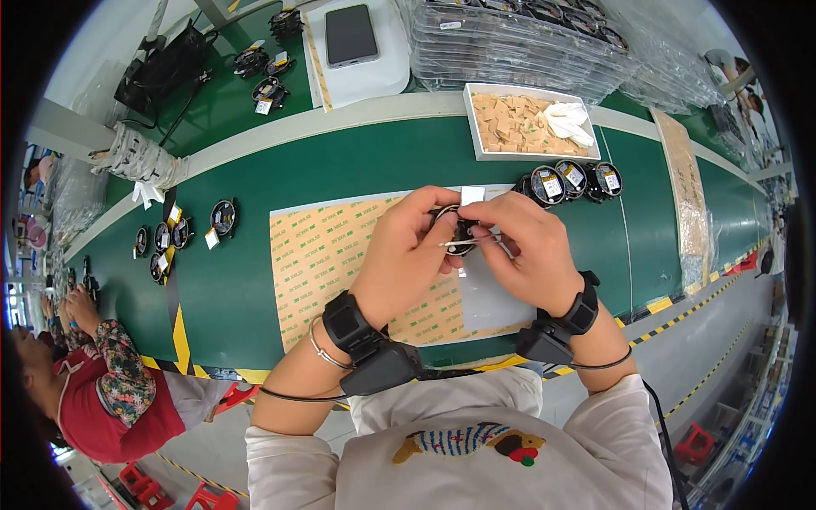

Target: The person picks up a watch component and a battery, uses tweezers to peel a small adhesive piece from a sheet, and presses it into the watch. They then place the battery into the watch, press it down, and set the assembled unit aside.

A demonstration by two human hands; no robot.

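Observation:
My left hand (406, 251) and my right hand (525, 246) meet over the green belt (340, 161), both closed around one small round black fan (460, 231). The right fingers also pinch a thin white strip (472, 241) lying across the fan. Most of the fan is hidden by my fingers. Under my hands lies a tan sheet of backing paper (319, 255) with a grey film sheet (489, 293) on its right part. Both wrists wear black bands with cabled boxes.
A row of three black fans (571, 180) stands right of my hands. A white tray (476, 127) holds tan pads and a white cloth. Clear stacked trays (510, 42) and a phone (350, 34) lie beyond. More fans (183, 231) sit left, near a seated person (102, 382).

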